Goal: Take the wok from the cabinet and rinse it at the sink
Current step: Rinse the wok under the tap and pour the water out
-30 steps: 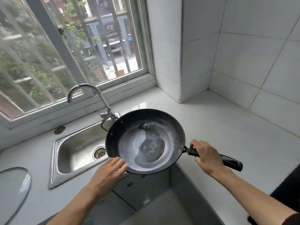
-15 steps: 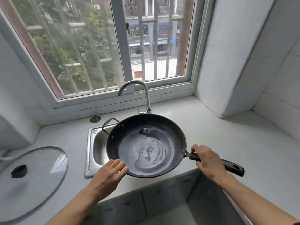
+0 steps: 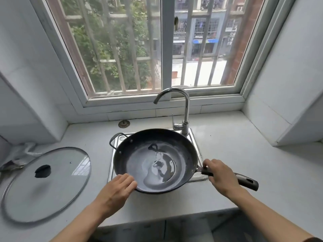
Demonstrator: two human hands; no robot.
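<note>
The dark wok (image 3: 155,161) sits over the sink (image 3: 194,137), hiding nearly all the basin. The right hand (image 3: 220,175) has its grip wrapped round the long handle (image 3: 246,181); the left hand (image 3: 118,189) cups the near rim, fingers underneath unseen. The faucet (image 3: 185,105) rises behind. A glass lid (image 3: 45,184) lies at the table's left edge.

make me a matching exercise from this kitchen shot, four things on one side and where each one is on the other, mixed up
Things:
1. wok
2. glass lid
3. tap
4. right hand

Places:
A. flat on the counter, left of the sink
B. gripping the long black handle
C. over the sink, held by both hands
D. behind the sink, below the window

Pairs: 1-C, 2-A, 3-D, 4-B
</note>
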